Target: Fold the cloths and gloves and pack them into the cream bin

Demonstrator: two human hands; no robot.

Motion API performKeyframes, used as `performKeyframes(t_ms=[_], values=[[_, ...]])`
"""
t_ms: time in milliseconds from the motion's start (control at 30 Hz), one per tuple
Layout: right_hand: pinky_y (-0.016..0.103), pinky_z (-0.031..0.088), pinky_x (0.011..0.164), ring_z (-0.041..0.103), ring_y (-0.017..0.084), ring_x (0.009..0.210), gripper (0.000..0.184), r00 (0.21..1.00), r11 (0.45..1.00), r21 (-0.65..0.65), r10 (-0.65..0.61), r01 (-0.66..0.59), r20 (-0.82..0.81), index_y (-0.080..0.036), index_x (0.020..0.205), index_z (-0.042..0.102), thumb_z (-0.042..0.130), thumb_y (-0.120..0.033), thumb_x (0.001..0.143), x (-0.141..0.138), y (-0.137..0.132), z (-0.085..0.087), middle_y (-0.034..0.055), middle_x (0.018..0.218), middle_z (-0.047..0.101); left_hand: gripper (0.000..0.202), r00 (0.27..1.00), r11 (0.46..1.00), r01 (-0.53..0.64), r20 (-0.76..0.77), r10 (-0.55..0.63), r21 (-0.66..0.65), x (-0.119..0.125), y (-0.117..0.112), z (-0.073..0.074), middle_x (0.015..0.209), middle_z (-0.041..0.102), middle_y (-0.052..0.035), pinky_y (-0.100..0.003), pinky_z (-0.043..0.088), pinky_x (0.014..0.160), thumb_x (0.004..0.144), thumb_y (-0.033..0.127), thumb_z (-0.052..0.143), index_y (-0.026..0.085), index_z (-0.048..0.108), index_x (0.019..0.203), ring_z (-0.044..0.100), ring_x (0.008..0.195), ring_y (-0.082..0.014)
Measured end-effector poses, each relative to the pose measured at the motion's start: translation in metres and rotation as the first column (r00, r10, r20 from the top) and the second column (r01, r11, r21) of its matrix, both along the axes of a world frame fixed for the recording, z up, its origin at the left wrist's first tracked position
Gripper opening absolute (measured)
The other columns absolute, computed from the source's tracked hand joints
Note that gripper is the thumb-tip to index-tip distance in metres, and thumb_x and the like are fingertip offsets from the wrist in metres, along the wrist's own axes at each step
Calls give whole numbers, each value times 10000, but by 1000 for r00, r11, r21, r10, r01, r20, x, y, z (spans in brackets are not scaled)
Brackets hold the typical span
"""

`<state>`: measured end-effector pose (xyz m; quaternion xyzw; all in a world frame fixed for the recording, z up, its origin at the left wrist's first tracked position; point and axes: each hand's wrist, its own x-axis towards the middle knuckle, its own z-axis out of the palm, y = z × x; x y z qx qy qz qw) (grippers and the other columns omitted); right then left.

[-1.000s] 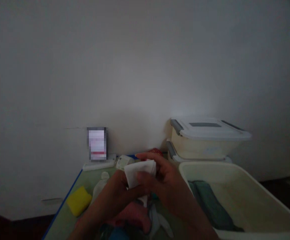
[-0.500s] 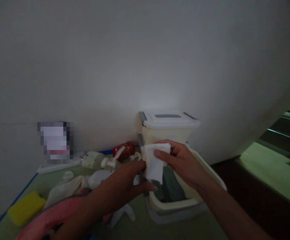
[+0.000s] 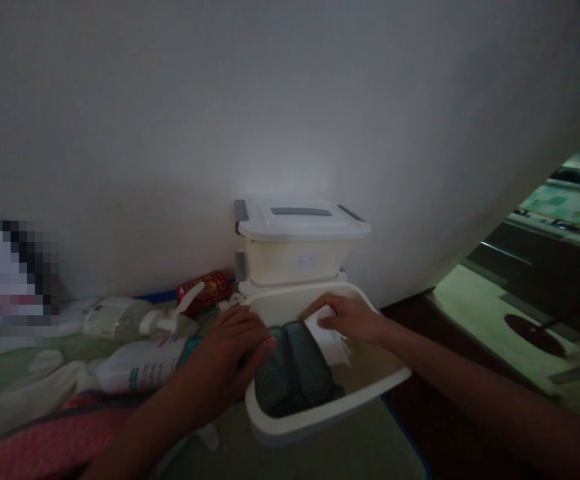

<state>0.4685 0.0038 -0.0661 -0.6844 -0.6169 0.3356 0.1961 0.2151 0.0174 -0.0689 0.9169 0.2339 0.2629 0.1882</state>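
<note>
In my right hand [image 3: 347, 319] is a folded white cloth or paper [image 3: 331, 339], pinched between thumb and fingers inside an open cream bin [image 3: 320, 417]. Two dark green mesh-covered pads [image 3: 297, 367] lie in the bin just left of the white piece. My left hand [image 3: 240, 347] is at the bin's left rim, its fingers curled over that side and the thumb toward the inside. It covers that part of the rim.
Behind the bin, a lidded cream box [image 3: 300, 257] stands against the wall. Left lie a red can [image 3: 205, 292], a clear pump bottle [image 3: 117, 319], a white bottle [image 3: 140, 367] and pink cloth [image 3: 60, 437]. A dark floor [image 3: 405, 347] lies to the right.
The view has shifted right. My right hand has lowered the white piece from above the bin into it. My left hand has left the white piece and moved to the bin's left rim.
</note>
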Motion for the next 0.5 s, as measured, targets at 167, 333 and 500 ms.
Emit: performKeyframes(t_ms=[167, 333, 500], values=[[325, 421, 901, 576, 182, 1014, 267, 985, 996, -85, 21, -6, 169, -181, 969, 646, 575, -23, 765, 0, 1, -5, 58, 1075, 640, 278, 1000, 1000, -12, 26, 12, -1, -1, -2, -3, 702, 558, -16, -373, 375, 884, 920, 193, 389, 167, 512, 672, 495, 762, -165], [387, 516, 782, 610, 185, 917, 265, 958, 973, -220, 1, 66, 287, -158, 1123, 565, 540, -283, 891, -2, 2, -8, 74, 1100, 605, 259, 999, 1000, -3, 48, 4, -16, -2, -4, -6, 701, 559, -14, -376, 352, 916, 911, 177, 406, 162, 508, 673, 495, 780, -162], [385, 525, 772, 611, 187, 923, 300, 916, 954, -295, 73, 51, 395, -162, 1155, 546, 533, -312, 896, -4, 2, -13, 77, 1128, 592, 265, 998, 1000, 10, 54, -10, 4, -2, -4, -4, 684, 554, -8, -378, 348, 929, 913, 175, 404, 163, 519, 675, 492, 770, -159]])
